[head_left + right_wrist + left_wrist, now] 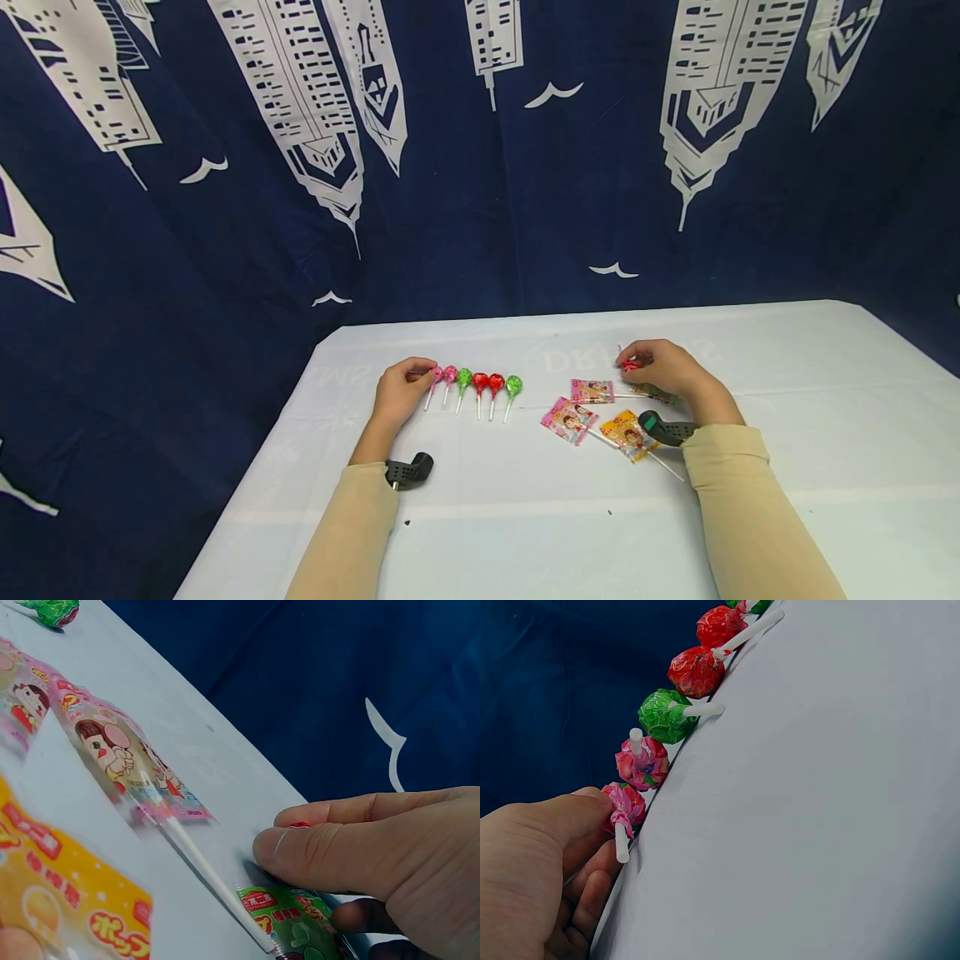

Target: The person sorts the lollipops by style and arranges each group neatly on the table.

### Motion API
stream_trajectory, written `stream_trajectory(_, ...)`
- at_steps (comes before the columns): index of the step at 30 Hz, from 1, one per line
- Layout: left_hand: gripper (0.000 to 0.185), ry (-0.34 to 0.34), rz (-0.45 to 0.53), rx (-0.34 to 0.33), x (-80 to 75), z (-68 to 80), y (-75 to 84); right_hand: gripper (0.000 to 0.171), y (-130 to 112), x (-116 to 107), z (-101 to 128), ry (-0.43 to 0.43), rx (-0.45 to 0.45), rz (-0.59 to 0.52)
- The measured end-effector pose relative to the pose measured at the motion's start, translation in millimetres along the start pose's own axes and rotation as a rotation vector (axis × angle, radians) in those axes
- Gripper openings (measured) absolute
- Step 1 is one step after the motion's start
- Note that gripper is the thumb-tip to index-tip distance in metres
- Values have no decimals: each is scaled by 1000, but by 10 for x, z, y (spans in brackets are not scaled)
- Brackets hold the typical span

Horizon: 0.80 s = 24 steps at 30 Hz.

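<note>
My left hand [397, 393] pinches the ball of a pink lollipop [622, 810] between thumb and fingers, at the left end of a row of several lollipops. Beside it in the row come another pink lollipop [450, 374], a green lollipop [464, 379], two red ones and a second green lollipop [513, 385] at the right end. Over on the right, my right hand [663, 367] pinches a red lollipop [630, 366], mostly hidden by the fingers. Under that hand lies a green-wrapped flat lollipop [296, 922].
Pink-wrapped flat lollipops [592, 392] and an orange-wrapped one [630, 435] lie near the right hand. The white-covered table [525, 517] ends at a dark blue curtain [480, 208]. Small dark specks dot the tabletop.
</note>
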<state>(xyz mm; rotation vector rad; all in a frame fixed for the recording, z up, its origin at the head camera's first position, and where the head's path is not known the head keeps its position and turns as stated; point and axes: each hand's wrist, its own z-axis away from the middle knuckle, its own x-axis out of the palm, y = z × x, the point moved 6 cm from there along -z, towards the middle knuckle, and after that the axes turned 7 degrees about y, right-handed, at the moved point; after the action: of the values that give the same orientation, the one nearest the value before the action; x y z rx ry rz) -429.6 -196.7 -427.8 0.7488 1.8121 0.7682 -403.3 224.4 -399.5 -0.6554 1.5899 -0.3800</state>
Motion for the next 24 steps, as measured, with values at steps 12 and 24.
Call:
stream_trajectory(12,16,0,1,7,-4,7,29,29,-85,-35,-42,68,33,-36)
stream_trajectory(24,17,-1,-5,-4,4,0,-9,32,-173,48,-75,44,-22,-187)
